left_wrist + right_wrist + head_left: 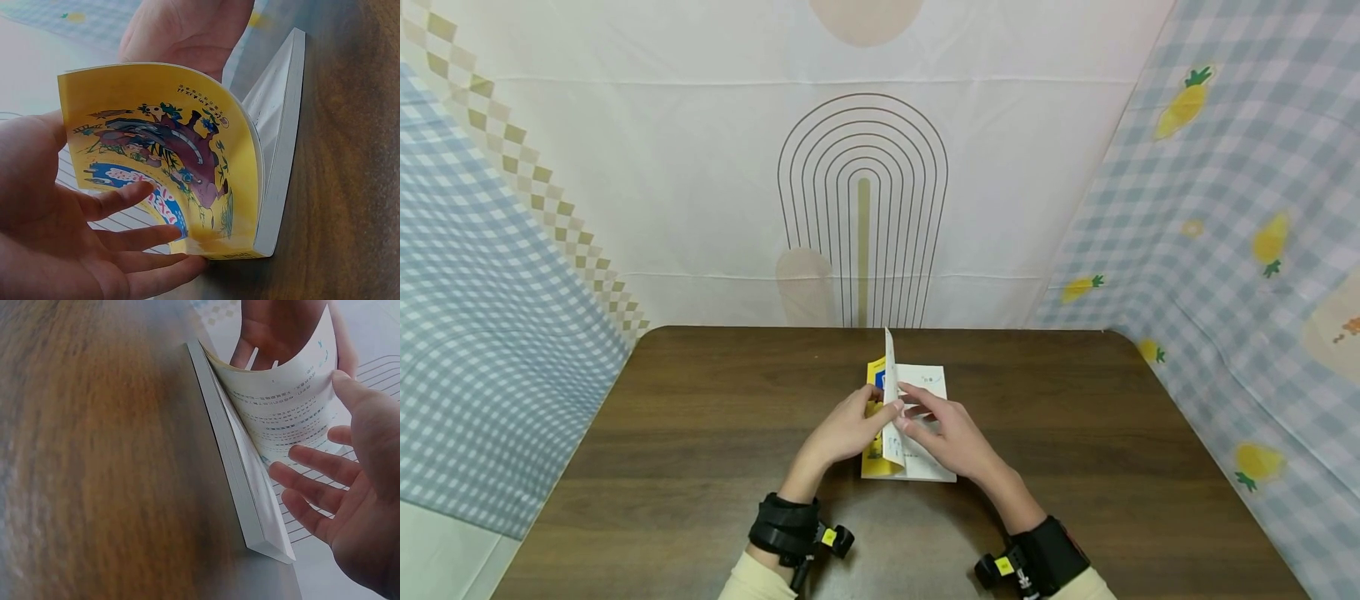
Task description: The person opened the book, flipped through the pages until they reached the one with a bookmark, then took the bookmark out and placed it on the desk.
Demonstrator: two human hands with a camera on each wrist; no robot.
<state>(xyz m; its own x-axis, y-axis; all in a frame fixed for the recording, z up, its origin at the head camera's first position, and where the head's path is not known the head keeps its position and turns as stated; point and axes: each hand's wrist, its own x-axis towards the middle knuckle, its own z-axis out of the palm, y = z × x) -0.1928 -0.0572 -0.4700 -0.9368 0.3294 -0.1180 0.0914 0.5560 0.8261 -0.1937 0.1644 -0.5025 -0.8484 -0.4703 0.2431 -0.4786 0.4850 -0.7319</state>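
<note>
A small paperback book [928,471] lies on the table, its yellow illustrated cover [206,100] and front leaves raised and curving upright. My left hand [847,425] holds this raised part near its free edge. Its fingers [137,240] spread over the cover side, while the thumb goes round to the printed page [275,406]. On the page side is my right hand [951,433], its thumb tip right at the page's free edge, near the left thumb. The other right fingers [315,487] are apart and slightly bent, beside the page. Beneath them the remaining page block [234,469] stays flat.
The brown wooden table [700,400] extends around the book. Behind it hangs a white cloth [700,183] with arch lines, and checked cloths [1210,275] hang at both sides. Each wrist wears a black strap [784,525] with a small camera.
</note>
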